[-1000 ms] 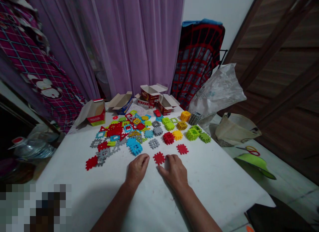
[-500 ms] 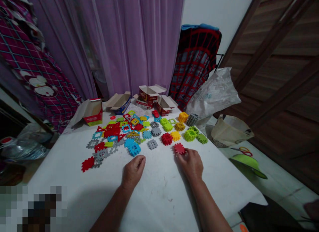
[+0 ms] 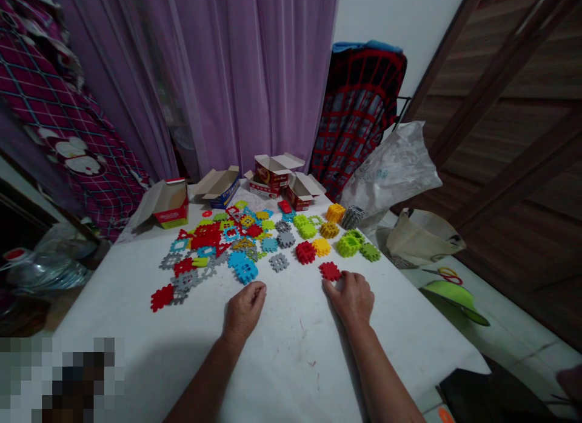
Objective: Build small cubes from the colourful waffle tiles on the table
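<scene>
A red notched plastic building tile [image 3: 330, 271] lies flat on the white table, at the fingertips of my right hand [image 3: 354, 296]. The thumb and forefinger of that hand are apart at the tile's near edge; whether they still touch it is hard to make out. My left hand [image 3: 244, 308] rests on the table with its fingers curled and the thumb against them, nothing showing in it. Just beyond it sits a blue tile block [image 3: 246, 271], with a grey tile [image 3: 279, 263] to the right. A red tile stack [image 3: 305, 252] and a yellow tile [image 3: 321, 248] stand behind the red tile.
Loose coloured tiles [image 3: 204, 235] spread over the table's left side. Green tile blocks [image 3: 349, 243], yellow stacks [image 3: 335, 213] and a grey stack [image 3: 353, 217] stand at the right. Open cardboard boxes [image 3: 222, 189] line the back edge. A plastic bag [image 3: 391, 165] hangs beyond the right edge.
The red tile, tilted up in my right fingers before, now lies flat on the table, and those fingers have loosened. My left hand has stayed in place.
</scene>
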`<state>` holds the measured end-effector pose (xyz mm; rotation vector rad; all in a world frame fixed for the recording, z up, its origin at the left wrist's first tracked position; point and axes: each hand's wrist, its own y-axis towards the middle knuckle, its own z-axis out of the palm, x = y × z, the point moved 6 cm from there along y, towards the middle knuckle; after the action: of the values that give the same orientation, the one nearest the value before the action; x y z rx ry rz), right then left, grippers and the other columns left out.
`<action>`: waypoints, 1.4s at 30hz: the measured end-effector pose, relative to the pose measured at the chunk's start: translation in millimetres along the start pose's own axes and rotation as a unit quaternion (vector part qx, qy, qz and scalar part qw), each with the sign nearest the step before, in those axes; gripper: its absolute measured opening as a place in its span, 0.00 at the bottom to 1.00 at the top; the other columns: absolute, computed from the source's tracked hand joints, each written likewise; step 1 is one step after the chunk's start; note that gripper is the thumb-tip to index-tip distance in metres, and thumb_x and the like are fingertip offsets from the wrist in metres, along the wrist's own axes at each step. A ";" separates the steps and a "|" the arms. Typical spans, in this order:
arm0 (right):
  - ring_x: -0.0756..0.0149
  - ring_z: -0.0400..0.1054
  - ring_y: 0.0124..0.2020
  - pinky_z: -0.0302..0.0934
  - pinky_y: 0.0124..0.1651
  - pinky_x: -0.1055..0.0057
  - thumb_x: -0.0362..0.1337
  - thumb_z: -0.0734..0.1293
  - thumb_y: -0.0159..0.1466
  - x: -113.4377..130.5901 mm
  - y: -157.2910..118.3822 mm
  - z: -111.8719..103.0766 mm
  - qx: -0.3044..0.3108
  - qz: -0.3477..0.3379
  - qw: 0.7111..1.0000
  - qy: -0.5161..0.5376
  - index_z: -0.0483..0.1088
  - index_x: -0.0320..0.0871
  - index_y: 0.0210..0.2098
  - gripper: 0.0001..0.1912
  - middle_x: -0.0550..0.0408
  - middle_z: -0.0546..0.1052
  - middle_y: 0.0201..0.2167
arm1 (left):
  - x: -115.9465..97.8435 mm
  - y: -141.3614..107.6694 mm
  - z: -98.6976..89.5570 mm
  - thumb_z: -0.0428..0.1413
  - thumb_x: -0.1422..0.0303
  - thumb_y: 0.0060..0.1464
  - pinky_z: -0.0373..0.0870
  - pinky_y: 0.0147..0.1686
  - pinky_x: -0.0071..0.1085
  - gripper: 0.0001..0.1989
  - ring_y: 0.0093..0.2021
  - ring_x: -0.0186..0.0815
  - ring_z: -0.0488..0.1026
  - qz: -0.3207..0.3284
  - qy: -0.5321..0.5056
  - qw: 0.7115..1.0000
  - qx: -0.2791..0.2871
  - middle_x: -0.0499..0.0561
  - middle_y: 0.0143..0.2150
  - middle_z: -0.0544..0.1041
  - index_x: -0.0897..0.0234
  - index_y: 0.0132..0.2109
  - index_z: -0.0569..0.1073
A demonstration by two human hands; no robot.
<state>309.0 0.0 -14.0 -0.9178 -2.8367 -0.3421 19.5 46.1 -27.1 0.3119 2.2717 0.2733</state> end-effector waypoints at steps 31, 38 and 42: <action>0.39 0.68 0.52 0.65 0.46 0.50 0.65 0.50 0.60 -23.4 37.3 22.5 0.055 -0.055 0.996 0.037 0.71 0.36 0.57 0.45 0.32 0.72 0.53 | 113.3 -36.4 -168.1 0.53 0.66 0.58 0.69 0.53 0.40 0.15 0.52 0.44 0.74 -0.136 0.268 0.941 -0.157 0.57 0.51 0.79 0.62 0.51 0.76; 0.39 0.67 0.53 0.65 0.46 0.51 0.62 0.47 0.62 -20.6 32.3 14.6 0.076 -0.063 0.994 0.040 0.72 0.36 0.56 0.44 0.33 0.72 0.54 | 137.1 -29.3 -184.7 0.54 0.61 0.60 0.63 0.58 0.44 0.19 0.59 0.45 0.70 -0.160 0.301 0.940 0.021 0.54 0.58 0.76 0.57 0.56 0.74; 0.39 0.69 0.51 0.65 0.45 0.51 0.61 0.48 0.62 -20.8 31.5 14.2 0.047 -0.060 0.996 0.051 0.71 0.33 0.57 0.44 0.31 0.73 0.51 | 138.9 -25.5 -189.8 0.57 0.61 0.56 0.65 0.56 0.42 0.21 0.56 0.45 0.72 -0.129 0.295 0.947 0.009 0.55 0.56 0.77 0.57 0.56 0.74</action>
<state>343.4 16.8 -26.5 -0.6937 -2.7944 -0.2585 -216.4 47.0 -8.7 -0.0809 2.8703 0.2291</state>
